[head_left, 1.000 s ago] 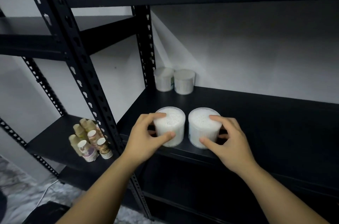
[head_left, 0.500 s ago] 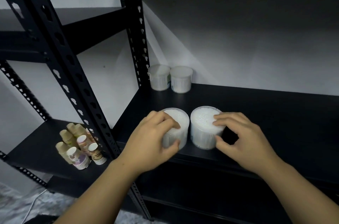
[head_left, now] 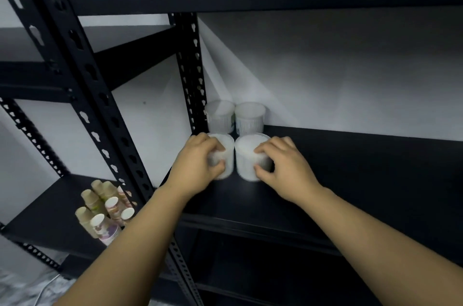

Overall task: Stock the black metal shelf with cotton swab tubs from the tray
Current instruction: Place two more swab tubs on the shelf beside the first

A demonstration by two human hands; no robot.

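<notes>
Near the shelf's (head_left: 363, 167) back left corner, the left hand (head_left: 198, 167) grips one blurred tub (head_left: 225, 155), half hiding it, the right hand (head_left: 280, 167) grips another (head_left: 246, 155), two more tubs (head_left: 235, 116) standing behind.

The black metal shelf (head_left: 363, 170) carries four white cotton swab tubs near its left rear corner: two back tubs (head_left: 234, 116) side by side against the wall, two front tubs (head_left: 244, 155) just before them. A lower shelf (head_left: 45, 208) to the left holds stacked paper cups (head_left: 104, 213).
</notes>
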